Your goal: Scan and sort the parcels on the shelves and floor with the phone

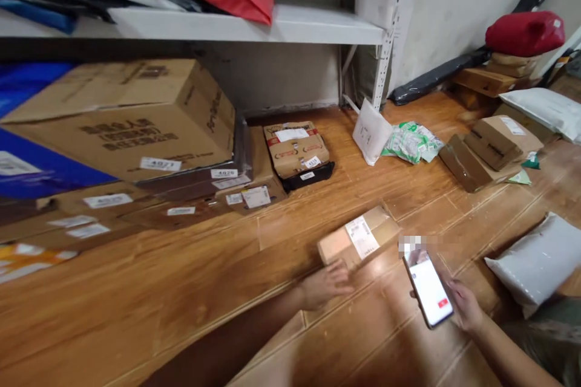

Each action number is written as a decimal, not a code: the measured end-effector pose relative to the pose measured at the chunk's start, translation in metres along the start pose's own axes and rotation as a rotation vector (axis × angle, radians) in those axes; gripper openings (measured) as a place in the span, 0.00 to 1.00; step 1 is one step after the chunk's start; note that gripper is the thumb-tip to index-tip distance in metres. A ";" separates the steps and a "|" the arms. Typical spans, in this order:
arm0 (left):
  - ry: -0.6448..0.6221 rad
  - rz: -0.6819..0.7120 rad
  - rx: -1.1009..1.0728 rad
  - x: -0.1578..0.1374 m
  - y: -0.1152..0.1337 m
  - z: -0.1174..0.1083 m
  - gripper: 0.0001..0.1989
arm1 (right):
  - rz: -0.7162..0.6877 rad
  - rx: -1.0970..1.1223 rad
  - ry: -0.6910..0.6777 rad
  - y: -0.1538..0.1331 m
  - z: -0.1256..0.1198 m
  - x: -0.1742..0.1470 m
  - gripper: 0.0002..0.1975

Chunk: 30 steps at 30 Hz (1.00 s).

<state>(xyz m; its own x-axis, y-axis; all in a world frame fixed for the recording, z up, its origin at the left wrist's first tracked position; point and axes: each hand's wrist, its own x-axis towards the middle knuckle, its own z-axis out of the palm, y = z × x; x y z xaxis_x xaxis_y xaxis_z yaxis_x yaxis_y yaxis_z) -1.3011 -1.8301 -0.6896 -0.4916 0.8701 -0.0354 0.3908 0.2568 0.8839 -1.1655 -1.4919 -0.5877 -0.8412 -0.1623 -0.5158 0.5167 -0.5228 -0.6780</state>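
Note:
My right hand (465,302) is wrapped round a smartphone (429,290), whose lit screen faces up with a small red button near its bottom. To its left, my left hand (325,284) reaches out with its fingers loosely apart at the near edge of a small cardboard box (351,236). A white label with print lies across that box's top. Whether the fingertips touch the box or only hover by it, I cannot tell. Part of another cardboard surface (272,347) shows beside my left forearm.
Large numbered cartons (131,121) are stacked under a white metal shelf (318,24) holding bagged parcels. A taped box (297,148), a white packet (372,130), green-white packaging (413,142) and brown boxes (492,145) sit on the wood floor. A grey parcel bag (538,260) lies at right.

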 end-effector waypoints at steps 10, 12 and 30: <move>0.201 0.006 0.466 -0.066 -0.008 0.044 0.15 | -0.015 -0.045 -0.074 0.046 0.101 0.089 0.34; 0.168 0.053 0.433 -0.069 0.004 0.056 0.15 | -0.067 -0.040 -0.076 0.050 0.111 0.095 0.34; 0.063 0.250 0.382 -0.079 0.029 0.086 0.14 | -0.114 -0.063 -0.114 0.051 0.121 0.097 0.32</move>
<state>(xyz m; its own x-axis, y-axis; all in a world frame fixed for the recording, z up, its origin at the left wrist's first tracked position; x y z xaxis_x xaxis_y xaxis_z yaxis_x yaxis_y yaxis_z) -1.1837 -1.8556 -0.7012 -0.3876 0.9007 0.1962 0.7566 0.1893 0.6259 -1.2399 -1.6349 -0.6089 -0.9057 -0.2009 -0.3732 0.4228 -0.4902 -0.7622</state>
